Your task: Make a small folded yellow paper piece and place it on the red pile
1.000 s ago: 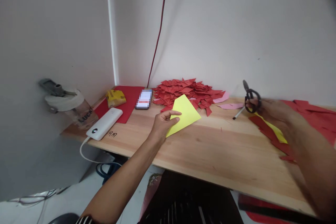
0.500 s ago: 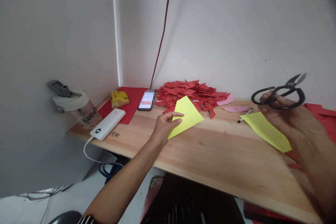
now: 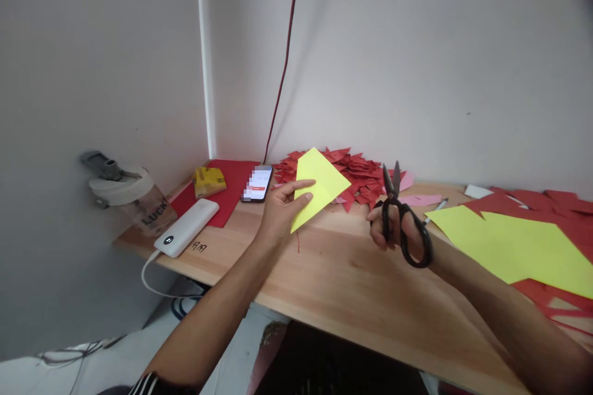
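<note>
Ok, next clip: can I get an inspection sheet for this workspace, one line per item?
Surface: wooden table set against the wall.
Job's things: folded yellow paper, held above the table; black scissors, blades pointing up.
Clutter: red folded pieces piled by the wall; yellow sheet over red scraps at the right; pen; phone; power bank; bottle at the left end.
Grippers: left hand pinches the yellow paper; right hand grips the scissors by the handles.
Cables: red cable up the wall; white cable hanging from the power bank.
Surroundings: white walls meeting in a corner.
</note>
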A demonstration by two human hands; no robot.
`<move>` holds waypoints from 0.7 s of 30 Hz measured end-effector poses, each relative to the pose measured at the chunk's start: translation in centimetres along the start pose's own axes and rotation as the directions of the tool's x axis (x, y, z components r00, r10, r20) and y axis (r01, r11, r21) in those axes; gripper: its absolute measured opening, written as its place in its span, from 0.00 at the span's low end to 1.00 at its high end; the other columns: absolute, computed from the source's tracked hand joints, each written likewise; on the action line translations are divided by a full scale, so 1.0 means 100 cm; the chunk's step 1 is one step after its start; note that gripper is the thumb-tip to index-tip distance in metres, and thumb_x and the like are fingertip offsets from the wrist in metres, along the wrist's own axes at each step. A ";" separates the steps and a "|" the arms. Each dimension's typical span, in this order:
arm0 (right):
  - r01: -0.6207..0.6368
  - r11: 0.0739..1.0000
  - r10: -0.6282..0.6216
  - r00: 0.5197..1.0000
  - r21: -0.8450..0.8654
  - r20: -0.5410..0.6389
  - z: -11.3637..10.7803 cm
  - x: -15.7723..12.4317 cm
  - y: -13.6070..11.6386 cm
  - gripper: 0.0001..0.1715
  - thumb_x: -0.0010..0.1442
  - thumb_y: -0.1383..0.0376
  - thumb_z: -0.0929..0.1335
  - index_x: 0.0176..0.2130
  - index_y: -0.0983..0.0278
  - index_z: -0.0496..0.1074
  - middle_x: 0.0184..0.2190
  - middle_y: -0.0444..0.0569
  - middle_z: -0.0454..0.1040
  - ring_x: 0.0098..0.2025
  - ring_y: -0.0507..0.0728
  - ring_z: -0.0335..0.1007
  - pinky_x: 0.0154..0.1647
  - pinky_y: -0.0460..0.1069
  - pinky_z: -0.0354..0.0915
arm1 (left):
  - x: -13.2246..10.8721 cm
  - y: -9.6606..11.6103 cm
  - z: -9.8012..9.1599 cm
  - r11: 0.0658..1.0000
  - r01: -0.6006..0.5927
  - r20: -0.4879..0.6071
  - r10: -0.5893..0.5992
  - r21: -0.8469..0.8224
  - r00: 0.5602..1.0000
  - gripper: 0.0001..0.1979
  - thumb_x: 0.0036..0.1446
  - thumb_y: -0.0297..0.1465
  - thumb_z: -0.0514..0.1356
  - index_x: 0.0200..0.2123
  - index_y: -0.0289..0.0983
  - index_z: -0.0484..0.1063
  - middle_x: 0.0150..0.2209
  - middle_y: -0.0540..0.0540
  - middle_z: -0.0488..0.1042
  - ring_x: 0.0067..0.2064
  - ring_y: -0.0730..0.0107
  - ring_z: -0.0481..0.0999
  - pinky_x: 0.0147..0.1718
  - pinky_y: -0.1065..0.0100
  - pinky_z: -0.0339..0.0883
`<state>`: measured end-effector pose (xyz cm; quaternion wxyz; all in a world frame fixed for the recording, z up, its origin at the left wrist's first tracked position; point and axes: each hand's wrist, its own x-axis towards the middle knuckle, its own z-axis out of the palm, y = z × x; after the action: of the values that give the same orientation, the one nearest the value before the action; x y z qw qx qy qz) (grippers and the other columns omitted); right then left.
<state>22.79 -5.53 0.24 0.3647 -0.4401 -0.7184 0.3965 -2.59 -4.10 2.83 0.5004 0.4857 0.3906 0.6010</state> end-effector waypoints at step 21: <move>-0.096 0.995 0.098 0.958 -0.023 0.269 0.010 -0.013 -0.008 0.28 0.65 0.45 0.58 0.42 0.64 0.72 0.23 0.47 0.70 0.25 0.54 0.65 0.24 0.48 0.60 | 0.001 -0.017 0.014 0.999 0.046 0.084 -0.045 0.000 0.995 0.17 0.47 0.33 0.68 0.44 0.38 0.79 0.36 0.44 0.79 0.34 0.69 0.74 0.32 0.69 0.66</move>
<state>22.06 -7.19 0.32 0.2413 -0.4184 -0.7409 0.4666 -0.87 -3.67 1.55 0.5305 0.5011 0.3795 0.5688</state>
